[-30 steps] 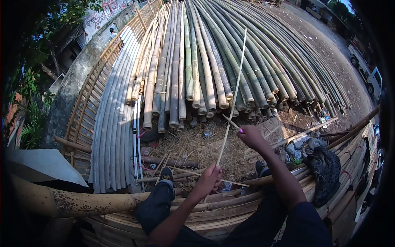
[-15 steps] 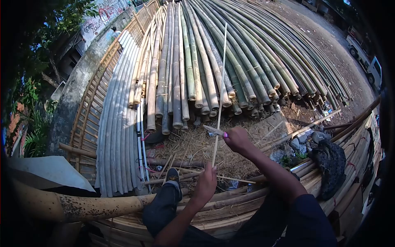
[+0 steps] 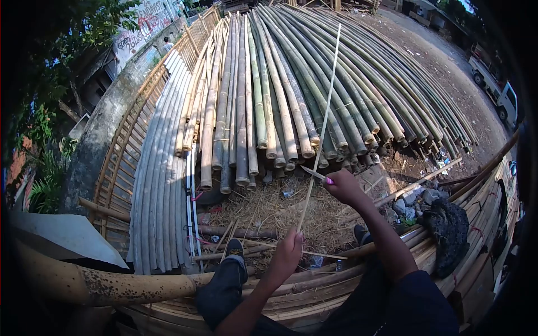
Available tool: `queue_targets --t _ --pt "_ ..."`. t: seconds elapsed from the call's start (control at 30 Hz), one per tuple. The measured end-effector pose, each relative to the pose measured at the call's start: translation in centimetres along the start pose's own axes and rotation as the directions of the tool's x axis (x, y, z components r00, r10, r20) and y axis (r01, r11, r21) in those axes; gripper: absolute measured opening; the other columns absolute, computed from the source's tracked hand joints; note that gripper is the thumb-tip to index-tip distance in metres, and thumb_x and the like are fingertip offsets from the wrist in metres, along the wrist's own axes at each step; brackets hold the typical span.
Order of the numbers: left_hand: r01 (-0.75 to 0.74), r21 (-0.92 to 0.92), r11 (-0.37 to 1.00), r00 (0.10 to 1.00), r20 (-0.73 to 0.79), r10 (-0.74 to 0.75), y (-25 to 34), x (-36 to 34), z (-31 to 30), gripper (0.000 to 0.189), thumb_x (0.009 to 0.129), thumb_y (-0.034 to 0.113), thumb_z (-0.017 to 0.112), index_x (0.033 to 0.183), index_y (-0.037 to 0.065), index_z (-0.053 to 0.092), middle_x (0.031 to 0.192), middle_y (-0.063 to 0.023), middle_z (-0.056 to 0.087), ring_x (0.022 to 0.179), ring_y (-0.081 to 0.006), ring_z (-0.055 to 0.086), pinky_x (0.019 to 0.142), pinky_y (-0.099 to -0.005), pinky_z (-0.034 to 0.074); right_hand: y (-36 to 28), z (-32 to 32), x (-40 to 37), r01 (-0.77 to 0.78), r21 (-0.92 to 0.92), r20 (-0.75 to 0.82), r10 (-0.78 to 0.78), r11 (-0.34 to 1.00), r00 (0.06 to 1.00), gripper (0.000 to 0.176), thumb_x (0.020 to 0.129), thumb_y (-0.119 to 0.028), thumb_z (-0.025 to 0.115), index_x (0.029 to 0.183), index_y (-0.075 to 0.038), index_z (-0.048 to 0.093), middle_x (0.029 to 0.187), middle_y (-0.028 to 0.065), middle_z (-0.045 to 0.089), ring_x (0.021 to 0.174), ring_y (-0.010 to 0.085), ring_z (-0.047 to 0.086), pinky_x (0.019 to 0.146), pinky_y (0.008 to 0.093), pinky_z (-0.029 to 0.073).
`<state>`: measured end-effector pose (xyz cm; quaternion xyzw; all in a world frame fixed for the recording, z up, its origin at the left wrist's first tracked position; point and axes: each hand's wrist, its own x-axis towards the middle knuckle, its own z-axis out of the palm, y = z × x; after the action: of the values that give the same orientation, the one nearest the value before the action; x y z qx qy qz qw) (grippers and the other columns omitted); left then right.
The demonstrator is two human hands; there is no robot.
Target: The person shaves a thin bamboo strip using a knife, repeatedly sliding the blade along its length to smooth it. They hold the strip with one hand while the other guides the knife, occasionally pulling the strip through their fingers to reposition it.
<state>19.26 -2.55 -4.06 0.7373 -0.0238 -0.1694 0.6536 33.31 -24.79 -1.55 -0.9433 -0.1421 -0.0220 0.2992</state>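
Observation:
My left hand (image 3: 286, 255) is closed round the lower end of a long, thin bamboo strip (image 3: 327, 109), which slants up and to the right across the view. In my right hand (image 3: 343, 187) is a knife (image 3: 313, 173), gripped by a handle with a pink part showing. Its pale blade points left and crosses the strip a little above the left hand. Beneath both hands, straw-like shavings (image 3: 263, 210) cover the ground.
Ahead lies a big stack of bamboo poles (image 3: 280, 101). Corrugated sheets (image 3: 159, 185) and a bamboo lattice (image 3: 120, 162) stand at left. A thick bamboo pole (image 3: 123, 284) crosses the lower left. A dark cloth (image 3: 444, 232) hangs over bamboo slats at right; a truck (image 3: 496, 87) is parked beyond.
The strip's upper end has swung to the right, so it leans more. My right hand and the knife have shifted slightly right and down; the left hand moved a little right. The camera view shifted slightly.

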Motion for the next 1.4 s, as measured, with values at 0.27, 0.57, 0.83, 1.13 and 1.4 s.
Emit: queue_targets --t 0.27,0.57,0.83,1.13,1.4 --pt "-0.066 0.406 0.911 0.996 -0.022 0.082 2.6 -0.9 -0.4 0.028 0.098 0.026 0.039 0.099 0.0 0.048 0.067 -0.0246 0.055 0.07 -0.0429 0.059 0.056 -0.0468 0.04 -0.6 1.8 -0.8 0.154 -0.177 -0.063 -0.168 0.972 0.984 0.022 0.074 -0.025 0.057 0.063 -0.007 0.06 0.061 0.0171 0.057 0.063 0.0377 0.058 0.059 0.049 0.045" --pt "-0.061 0.313 0.948 0.991 0.135 0.019 3.0 -2.1 0.1 0.031 0.099 0.029 0.04 0.09 0.0 0.045 0.059 -0.0176 0.046 0.053 -0.0336 0.048 0.053 -0.0404 0.037 10.0 -2.0 0.7 -0.264 0.881 0.042 0.491 0.393 0.87 0.046 0.09 -0.045 0.049 0.07 -0.005 0.061 0.043 -0.0049 0.032 0.039 0.0072 0.033 0.04 0.0256 0.024" --pt "-0.048 0.285 0.957 0.993 0.118 0.015 1.1 -0.2 0.3 0.036 0.099 0.034 0.038 0.09 0.001 0.05 0.061 -0.0042 0.045 0.056 -0.0114 0.045 0.053 -0.0293 0.037 0.6 -2.7 -0.7 0.03 0.97 0.027 0.229 -0.242 0.973 0.031 0.092 -0.033 0.055 0.101 -0.003 0.056 0.051 -0.0057 0.028 0.041 0.0062 0.026 0.042 0.0234 0.025" --pt "0.28 -0.497 0.821 0.915 0.396 -0.072 3.1 1.2 -1.4 0.028 0.1 0.034 0.034 0.101 0.007 0.045 0.062 0.0049 0.035 0.048 -0.0023 0.033 0.042 -0.0183 0.028 -5.9 0.2 -3.2 -0.213 0.884 0.215 0.043 0.416 0.976 0.02 0.091 -0.022 0.058 0.089 -0.003 0.062 0.055 -0.0083 0.038 0.048 0.0022 0.03 0.045 0.0214 0.022" --pt "0.139 -0.272 0.952 0.984 0.146 -0.102 2.6 1.3 -1.0 0.024 0.1 0.029 0.036 0.085 0.011 0.037 0.057 0.005 0.031 0.044 -0.0036 0.031 0.038 -0.0199 0.024 -4.3 2.6 -3.0 0.073 0.007 0.071 -0.073 0.997 0.995 0.028 0.08 -0.028 0.058 0.067 -0.003 0.061 0.06 0.0188 0.056 0.058 0.0368 0.056 0.055 0.0446 0.045"
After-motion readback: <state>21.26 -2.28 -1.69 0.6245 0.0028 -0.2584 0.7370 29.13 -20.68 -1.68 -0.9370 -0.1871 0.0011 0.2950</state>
